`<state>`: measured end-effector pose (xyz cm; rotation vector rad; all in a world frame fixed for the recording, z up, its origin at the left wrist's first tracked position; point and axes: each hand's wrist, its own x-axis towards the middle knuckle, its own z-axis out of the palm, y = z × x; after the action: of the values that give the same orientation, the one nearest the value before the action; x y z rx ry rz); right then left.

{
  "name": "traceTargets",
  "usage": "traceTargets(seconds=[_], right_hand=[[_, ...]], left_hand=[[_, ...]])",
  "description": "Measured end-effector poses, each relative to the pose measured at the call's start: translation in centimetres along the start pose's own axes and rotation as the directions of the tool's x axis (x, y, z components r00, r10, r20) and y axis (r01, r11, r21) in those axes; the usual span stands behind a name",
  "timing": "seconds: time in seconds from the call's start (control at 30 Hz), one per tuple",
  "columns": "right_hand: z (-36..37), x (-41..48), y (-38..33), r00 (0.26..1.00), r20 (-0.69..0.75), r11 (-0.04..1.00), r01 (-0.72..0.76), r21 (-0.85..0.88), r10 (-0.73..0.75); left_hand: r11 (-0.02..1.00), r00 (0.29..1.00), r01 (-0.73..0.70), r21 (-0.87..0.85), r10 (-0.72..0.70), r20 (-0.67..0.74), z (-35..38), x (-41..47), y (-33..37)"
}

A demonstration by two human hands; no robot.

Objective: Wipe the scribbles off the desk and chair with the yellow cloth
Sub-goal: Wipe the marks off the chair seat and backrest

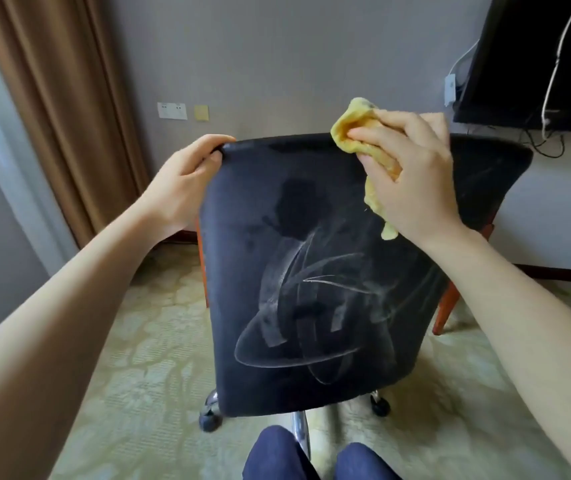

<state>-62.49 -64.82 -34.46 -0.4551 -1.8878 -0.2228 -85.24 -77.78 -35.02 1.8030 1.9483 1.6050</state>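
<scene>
Here the chair part of the task is in hand. The person faces the back of the dark chair (242, 237). The left hand (187, 181) grips the upper left corner of the backrest, its fingers curled over the top edge, and so it steadies the chair. The right hand (412, 174) holds the yellow cloth (353, 126) bunched, with the fingers close together and curled round it. The cloth lies against the top edge of the backrest, right of the middle, and one end hangs down below the palm. White scribbles (298, 313) cover the middle and the lower half of the backrest, some as thin lines and some smeared into a haze, so the wiping seems far from finished. The next move probably calls for bringing the cloth down onto these marks and rubbing firmly, while the left hand stops the chair from rolling on its casters (209, 419). The desk cannot be identified with certainty. No container is in view, so nothing can be said of contents.
</scene>
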Motion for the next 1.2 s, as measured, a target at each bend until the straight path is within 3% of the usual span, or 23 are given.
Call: traceTargets(seconds=[0.13,0.27,0.4,0.67,0.8,0.9,1.0,1.1,1.17,1.2], right_hand=[[-0.7,-0.4,2.8,0.985,-0.159,0.993,-0.078,-0.088,0.063],[-1.2,-1.2,5.5,0.944,-0.282,0.97,-0.214,-0.117,0.174],[-1.3,-2.7,7.3,0.883,-0.38,0.946,-0.318,-0.053,0.276],[3.5,-6.3,6.4,0.929,-0.371,0.986,-0.055,-0.158,-0.008],[5.6,-7.5,6.5,0.942,-0.198,0.93,0.204,-0.306,-0.272],[7.0,-9.3,6.9,0.899,-0.016,0.851,0.408,-0.332,-0.437],[7.2,-11.0,8.0,0.767,0.22,0.716,0.642,-0.273,-0.603],[6.2,-12.3,9.0,0.561,0.472,0.542,0.818,-0.191,-0.68],[4.9,-12.4,9.3,0.458,0.554,0.461,0.875,-0.146,-0.695],[4.1,-12.2,9.4,0.449,0.557,0.455,0.88,-0.137,-0.699]], left_hand=[[0.94,0.968,-0.092,0.328,0.162,-0.192,-0.3,0.6,0.1],[0.813,0.94,-0.236,0.533,0.329,-0.086,1.7,1.5,2.4],[0.739,0.926,-0.312,0.597,0.377,0.017,5.0,1.6,4.6],[0.675,0.916,-0.314,0.667,0.401,0.024,9.4,1.7,4.1],[0.667,0.902,-0.311,0.677,0.432,-0.011,8.5,2.1,2.8],[0.661,0.9,-0.288,0.693,0.433,-0.039,7.7,2.2,2.2],[0.705,0.905,-0.242,0.667,0.411,-0.106,7.3,2.2,1.6],[0.765,0.916,-0.199,0.612,0.367,-0.161,7.0,2.1,1.1],[0.786,0.923,-0.176,0.593,0.341,-0.177,6.6,2.0,0.9],[0.791,0.927,-0.167,0.588,0.329,-0.179,6.5,2.0,0.7]])
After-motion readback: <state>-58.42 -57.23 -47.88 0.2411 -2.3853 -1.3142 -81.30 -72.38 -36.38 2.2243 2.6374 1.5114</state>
